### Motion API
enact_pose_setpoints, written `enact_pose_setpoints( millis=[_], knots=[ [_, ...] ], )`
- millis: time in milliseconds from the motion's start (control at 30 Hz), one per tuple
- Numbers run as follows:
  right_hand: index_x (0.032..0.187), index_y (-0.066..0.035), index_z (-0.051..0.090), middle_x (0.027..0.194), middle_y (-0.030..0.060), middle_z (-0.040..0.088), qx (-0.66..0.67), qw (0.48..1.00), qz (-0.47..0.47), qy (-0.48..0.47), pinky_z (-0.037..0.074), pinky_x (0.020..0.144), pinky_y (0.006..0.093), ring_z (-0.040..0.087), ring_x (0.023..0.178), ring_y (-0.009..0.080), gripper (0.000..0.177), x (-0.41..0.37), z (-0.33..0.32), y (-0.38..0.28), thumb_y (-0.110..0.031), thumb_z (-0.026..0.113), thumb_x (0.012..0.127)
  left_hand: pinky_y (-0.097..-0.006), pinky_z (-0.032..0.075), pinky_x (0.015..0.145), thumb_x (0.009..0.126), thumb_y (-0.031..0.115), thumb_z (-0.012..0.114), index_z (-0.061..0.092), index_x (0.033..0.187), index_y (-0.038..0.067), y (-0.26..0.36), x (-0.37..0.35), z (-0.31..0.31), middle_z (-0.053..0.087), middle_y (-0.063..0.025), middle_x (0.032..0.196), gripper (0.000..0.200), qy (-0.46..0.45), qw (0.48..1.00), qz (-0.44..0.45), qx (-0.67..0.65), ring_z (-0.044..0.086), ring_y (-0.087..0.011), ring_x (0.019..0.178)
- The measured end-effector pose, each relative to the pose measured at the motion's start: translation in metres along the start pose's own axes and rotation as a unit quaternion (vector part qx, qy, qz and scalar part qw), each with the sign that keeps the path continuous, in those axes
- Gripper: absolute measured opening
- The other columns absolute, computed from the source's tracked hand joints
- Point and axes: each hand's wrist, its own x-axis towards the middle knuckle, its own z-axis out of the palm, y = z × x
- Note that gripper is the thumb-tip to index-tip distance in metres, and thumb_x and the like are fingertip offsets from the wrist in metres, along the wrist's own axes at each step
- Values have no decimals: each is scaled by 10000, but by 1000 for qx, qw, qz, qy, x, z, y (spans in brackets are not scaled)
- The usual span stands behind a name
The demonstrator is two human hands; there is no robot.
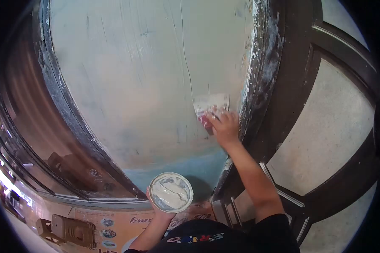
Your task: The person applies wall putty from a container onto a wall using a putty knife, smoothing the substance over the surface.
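Observation:
My right hand (226, 126) is closed on a putty knife (211, 103) with a wide, whitish-smeared blade and a reddish handle. The blade lies against the wall panel (135, 84), near its right side. Below, my left hand (158, 208) holds a round tub (171, 192) from beneath and the left side. Pale paste sits inside the tub, with smears round its rim. Greenish-white coating with streaks and thin vertical lines covers most of the panel, and a blue band shows along its bottom.
A dark frame with white smears (264, 55) borders the panel. Dark wooden panelling (295, 97) stands at the right. Brown plastic stools (74, 230) and printed cardboard (128, 221) are at the lower left, below a brown glossy surface (33, 101).

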Motion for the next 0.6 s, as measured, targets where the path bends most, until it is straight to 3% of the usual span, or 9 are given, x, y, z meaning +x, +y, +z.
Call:
enact_pose_setpoints(
  millis=[67,167,233,300,433,600],
  knots=[
    [1141,-273,697,1147,-16,629,-5,999,27,-22,370,943,534,546,1070,199,348,-73,27,-12,-178,644,811,-556,394,1053,871,679,421,498,1372,143,3,-1,-8,510,-123,1393,738,3,1000,-5,-9,491,-361,1253],
    [1125,-299,694,1161,-24,618,-17,986,69,-150,322,1002,609,527,1087,209,324,-180,54,-43,-224,658,812,-565,393,1050,865,685,431,503,1367,142,5,-8,-12,505,-132,1399,743,22,1000,11,-4,500,-371,1241],
    [1168,-300,676,1071,49,581,3,973,63,-222,289,1049,621,511,1112,281,466,-255,74,-62,-189,743,721,-566,394,1049,863,687,433,502,1367,142,7,-10,-15,508,-132,1394,746,13,1000,11,-14,502,-370,1237],
    [1180,-290,667,1055,60,578,62,951,114,-281,292,1047,618,512,1100,282,466,-269,51,-80,-189,740,730,-573,399,1040,859,693,440,507,1362,142,6,-7,-17,519,-130,1381,749,25,999,32,21,507,-368,1225],
    [1160,-261,674,1033,67,584,97,942,139,-290,306,1033,604,514,1094,273,442,-276,28,-86,-182,731,729,-587,411,1018,855,686,452,523,1340,140,6,-11,-13,522,-130,1373,734,23,999,31,-9,508,-377,1218],
    [1104,-166,690,1003,93,609,189,937,162,-247,413,938,482,551,1008,322,398,-249,17,-67,-128,697,708,-590,419,1007,846,688,459,536,1326,142,5,-11,-20,531,-128,1360,731,30,998,46,11,513,-377,1206]
  ],
)
